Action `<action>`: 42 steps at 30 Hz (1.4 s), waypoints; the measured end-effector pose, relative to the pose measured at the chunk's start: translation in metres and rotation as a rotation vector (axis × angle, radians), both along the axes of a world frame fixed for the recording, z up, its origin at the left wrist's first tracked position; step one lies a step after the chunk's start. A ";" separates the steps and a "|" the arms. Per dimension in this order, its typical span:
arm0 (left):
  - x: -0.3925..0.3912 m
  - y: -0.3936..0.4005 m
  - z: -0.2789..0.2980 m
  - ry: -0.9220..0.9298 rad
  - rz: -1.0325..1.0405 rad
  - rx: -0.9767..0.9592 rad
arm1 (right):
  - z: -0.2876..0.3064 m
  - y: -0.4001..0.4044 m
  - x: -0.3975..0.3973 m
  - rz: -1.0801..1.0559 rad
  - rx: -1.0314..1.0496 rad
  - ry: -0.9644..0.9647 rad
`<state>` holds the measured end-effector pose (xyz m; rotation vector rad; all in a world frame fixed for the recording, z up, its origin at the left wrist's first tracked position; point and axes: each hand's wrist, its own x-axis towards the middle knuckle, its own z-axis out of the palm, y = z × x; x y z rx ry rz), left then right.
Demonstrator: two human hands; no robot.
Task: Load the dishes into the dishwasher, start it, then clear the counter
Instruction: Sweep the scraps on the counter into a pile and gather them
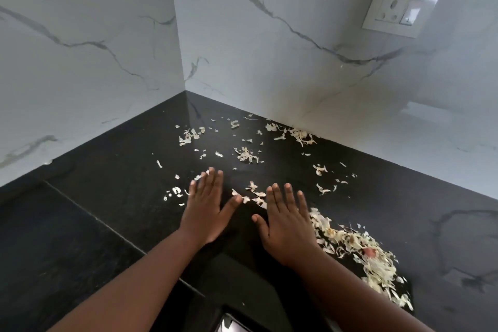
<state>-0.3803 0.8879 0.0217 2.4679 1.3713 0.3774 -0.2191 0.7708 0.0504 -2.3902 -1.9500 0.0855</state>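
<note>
Both bare forearms reach forward from lower frame, converging slightly. Left hand point(206, 209) flat, palm down, fingers straight and together, thumb splayed right. Right hand point(287, 222) flat beside it, palm down, fingers straight, thumb splayed left. Hands apart.

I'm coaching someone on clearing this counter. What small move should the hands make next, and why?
Probably sweep the left hand rightward, pushing the scattered peel scraps toward the big peel pile beside the right hand. Both hands lie flat and open on the black counter, and loose scraps lie scattered beyond them.
</note>
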 end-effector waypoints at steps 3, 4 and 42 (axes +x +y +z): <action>-0.051 0.023 0.004 0.044 0.161 -0.019 | -0.013 0.025 -0.042 0.179 0.072 0.039; -0.067 0.029 0.004 0.054 0.192 -0.028 | -0.019 0.033 -0.058 0.245 0.092 0.042; 0.089 0.122 -0.014 0.118 -0.359 -0.065 | -0.065 0.132 0.020 -0.200 0.073 -0.013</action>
